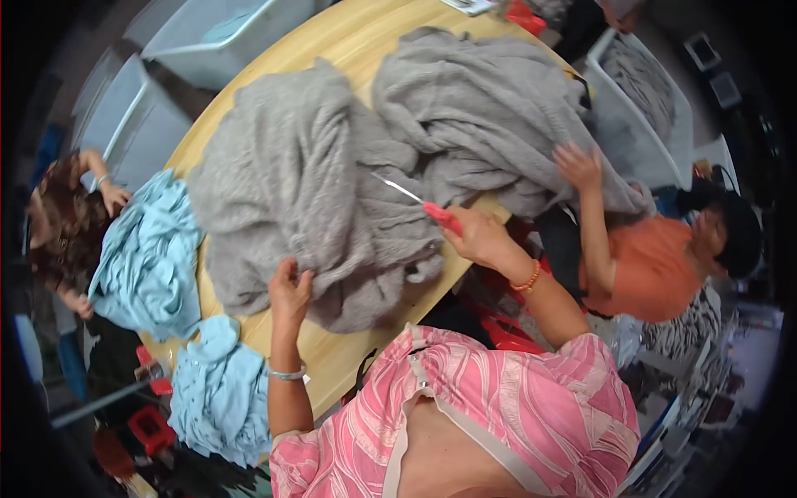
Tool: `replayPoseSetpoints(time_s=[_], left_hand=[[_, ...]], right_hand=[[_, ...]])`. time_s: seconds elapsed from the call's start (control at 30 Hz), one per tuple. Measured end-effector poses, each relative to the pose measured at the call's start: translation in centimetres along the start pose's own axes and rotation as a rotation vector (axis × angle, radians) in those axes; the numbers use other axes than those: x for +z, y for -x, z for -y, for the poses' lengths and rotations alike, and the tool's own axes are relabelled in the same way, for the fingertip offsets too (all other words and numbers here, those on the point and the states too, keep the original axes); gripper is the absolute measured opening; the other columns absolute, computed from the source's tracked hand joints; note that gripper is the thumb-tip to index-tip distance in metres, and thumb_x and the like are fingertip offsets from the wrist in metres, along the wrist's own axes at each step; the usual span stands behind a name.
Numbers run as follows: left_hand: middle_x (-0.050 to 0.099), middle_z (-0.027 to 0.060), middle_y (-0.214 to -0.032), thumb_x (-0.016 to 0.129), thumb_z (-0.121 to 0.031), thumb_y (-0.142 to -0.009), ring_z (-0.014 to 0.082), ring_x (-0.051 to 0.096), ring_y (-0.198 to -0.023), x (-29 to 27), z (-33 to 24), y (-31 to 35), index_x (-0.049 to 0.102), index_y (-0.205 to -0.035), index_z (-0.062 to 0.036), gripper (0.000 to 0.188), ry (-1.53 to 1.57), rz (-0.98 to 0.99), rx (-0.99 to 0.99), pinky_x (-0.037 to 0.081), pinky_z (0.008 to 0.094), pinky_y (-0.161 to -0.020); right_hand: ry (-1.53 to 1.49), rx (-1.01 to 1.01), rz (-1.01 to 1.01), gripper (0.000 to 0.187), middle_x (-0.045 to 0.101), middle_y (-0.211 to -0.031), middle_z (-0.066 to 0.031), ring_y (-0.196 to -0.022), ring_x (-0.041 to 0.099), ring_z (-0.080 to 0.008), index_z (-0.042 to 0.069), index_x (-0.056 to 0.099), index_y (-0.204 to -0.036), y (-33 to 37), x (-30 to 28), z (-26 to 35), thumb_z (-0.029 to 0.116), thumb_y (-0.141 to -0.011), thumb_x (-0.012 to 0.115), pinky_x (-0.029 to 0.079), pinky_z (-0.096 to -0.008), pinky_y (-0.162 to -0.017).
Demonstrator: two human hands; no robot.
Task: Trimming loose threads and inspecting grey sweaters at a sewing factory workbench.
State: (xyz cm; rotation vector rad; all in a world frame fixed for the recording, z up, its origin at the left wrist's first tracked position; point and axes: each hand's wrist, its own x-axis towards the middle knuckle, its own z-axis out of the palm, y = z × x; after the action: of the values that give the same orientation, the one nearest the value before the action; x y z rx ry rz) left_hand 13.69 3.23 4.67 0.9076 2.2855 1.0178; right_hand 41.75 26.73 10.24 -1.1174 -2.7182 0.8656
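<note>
A large heap of grey knitted fabric (pixel 274 166) lies on the light wooden table in front of me. My left hand (pixel 290 290) is at the near edge of this heap, thumb and fingers apart, with nothing plainly gripped. In my right hand (pixel 486 236) I hold scissors (pixel 442 217) by their red handle. The slim metal blade points away and to the left, over the folds of the grey heap. A second grey fabric pile (pixel 481 108) lies beyond, to the right, touching the first one.
At the right, a person in orange (pixel 656 270) rests a hand on the second grey pile. Another person (pixel 70 207) at the left handles light blue fabric (pixel 149 257). More blue cloth (pixel 220 398) lies at the table's (pixel 349 357) near left edge. Plastic bins (pixel 220 37) stand around.
</note>
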Motion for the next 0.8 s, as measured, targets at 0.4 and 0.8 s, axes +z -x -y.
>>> replayPoseSetpoints(time_s=[0.4, 0.8], left_hand=[[0.054, 0.0192, -0.115, 0.06, 0.002, -0.071, 0.036, 0.054, -0.106, 2.7, -16.0, -1.2, 0.053, -0.119, -0.0031, 0.049, -0.624, -0.178, 0.674, 0.045, 0.0413, -0.088], [0.036, 0.0114, -0.145, 0.06, -0.044, -0.085, 0.0345, 0.024, -0.138, 4.9, -6.8, -12.3, 0.041, -0.137, -0.0096, 0.065, -0.717, -0.049, 0.627, 0.029, 0.0514, -0.104]], right_hand=[[-0.068, 0.099, 0.043, 0.023, 0.064, -0.081, -0.022, -0.081, 0.061, -0.0423, 0.006, 0.057, -0.095, 0.4, 0.4, -0.8, 0.025, -0.082, 0.06, 0.047, -0.0498, -0.075], [-0.03, 0.023, 0.167, 0.029, 0.065, -0.086, -0.0209, -0.084, 0.061, -0.0411, 0.006, 0.058, -0.099, 0.8, -4.5, 1.1, 0.03, -0.083, 0.06, 0.048, -0.0478, -0.078]])
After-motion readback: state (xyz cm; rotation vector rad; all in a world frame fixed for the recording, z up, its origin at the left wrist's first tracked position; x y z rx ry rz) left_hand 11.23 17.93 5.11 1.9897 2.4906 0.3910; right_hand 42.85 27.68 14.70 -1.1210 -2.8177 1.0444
